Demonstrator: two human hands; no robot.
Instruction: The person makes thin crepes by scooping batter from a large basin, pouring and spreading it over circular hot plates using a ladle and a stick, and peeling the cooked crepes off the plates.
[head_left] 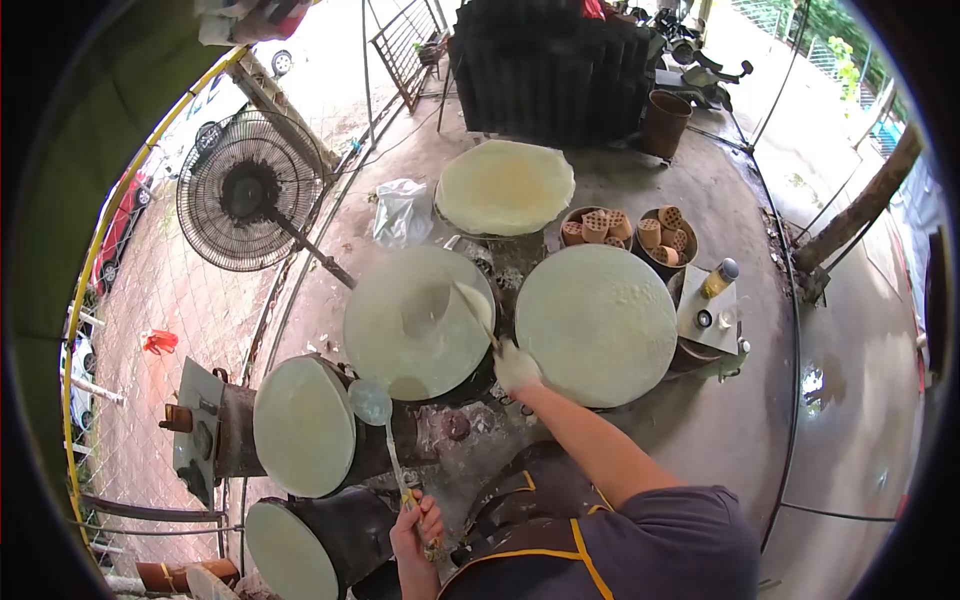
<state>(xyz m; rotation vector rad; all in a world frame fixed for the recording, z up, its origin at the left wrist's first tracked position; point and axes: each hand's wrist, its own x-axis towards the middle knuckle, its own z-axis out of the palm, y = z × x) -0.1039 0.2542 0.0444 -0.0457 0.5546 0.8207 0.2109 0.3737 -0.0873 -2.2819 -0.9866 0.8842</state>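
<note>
My left hand (415,525) is closed round the handle of a ladle (370,402), whose bowl hangs by the near left rim of the middle round griddle (385,300). My right hand (517,368), in a pale glove, grips a thin wooden stick (478,312) that reaches over that griddle. Pale batter coats the griddle, with a thinner round patch near its middle. The stick's far tip is hard to make out against the batter. Just right of my gloved hand lies another round griddle (595,325) covered with a pale sheet.
More coated griddles stand at the left (304,427), lower left (292,548) and back (505,187). Behind are buckets of perforated briquettes (600,227), (668,236). A fan (250,190) stands left; a small board (705,305) holds a jar (720,278) at right.
</note>
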